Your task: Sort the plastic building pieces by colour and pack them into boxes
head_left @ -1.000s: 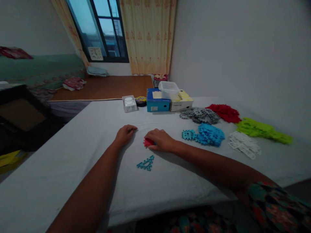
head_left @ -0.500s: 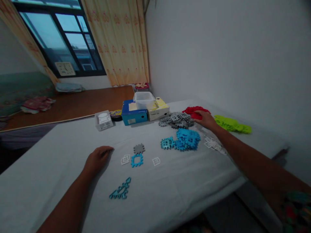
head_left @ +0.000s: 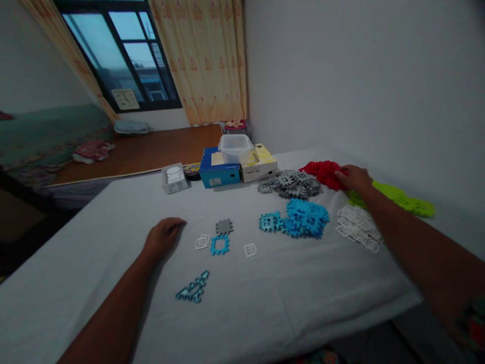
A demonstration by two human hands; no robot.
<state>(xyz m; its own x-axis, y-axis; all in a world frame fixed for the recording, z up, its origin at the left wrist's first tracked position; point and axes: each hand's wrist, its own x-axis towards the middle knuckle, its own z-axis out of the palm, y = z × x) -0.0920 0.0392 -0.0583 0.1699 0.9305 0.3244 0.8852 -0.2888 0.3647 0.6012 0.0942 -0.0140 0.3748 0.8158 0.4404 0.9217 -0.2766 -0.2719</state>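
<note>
Red tiles [head_left: 322,172]: my right hand [head_left: 354,178] reaches their edge, grip hidden; my left hand [head_left: 162,236], well apart, lies open, bracing.

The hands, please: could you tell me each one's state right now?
Left hand: open, resting on the sheet, empty.
Right hand: on the red pile; grip cannot be told.

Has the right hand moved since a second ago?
Yes. The right hand went from left of the blue pile out past it to the red pile by the wall.
</note>
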